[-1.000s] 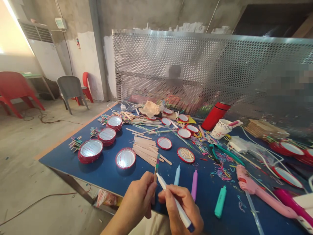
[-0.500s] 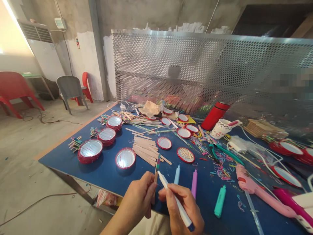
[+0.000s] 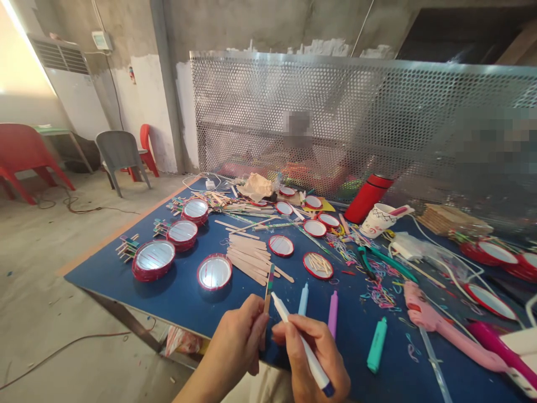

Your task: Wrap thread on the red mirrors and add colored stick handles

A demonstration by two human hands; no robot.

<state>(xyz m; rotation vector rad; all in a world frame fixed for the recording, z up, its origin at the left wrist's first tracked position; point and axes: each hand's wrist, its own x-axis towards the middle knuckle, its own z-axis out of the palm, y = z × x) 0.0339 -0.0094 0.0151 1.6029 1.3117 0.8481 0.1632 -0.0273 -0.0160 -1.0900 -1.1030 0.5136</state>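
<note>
Two hands (image 3: 241, 336), three loose markers (image 3: 333, 314) — about fourteen red-rimmed mirrors (image 3: 214, 272)

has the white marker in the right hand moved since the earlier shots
Yes, slightly: the tip of the white marker in the right hand sits a little further up and to the right, judged against the round mirror on the table.

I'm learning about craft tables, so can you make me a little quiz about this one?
1. What is the right hand holding?
2. True or false: the left hand holds a striped wooden craft stick.
3. What colour is the flask beside the paper cup? A red, B green, C yellow.

Key: 1 a white marker with a dark blue end; 2 true; 3 A.
</note>
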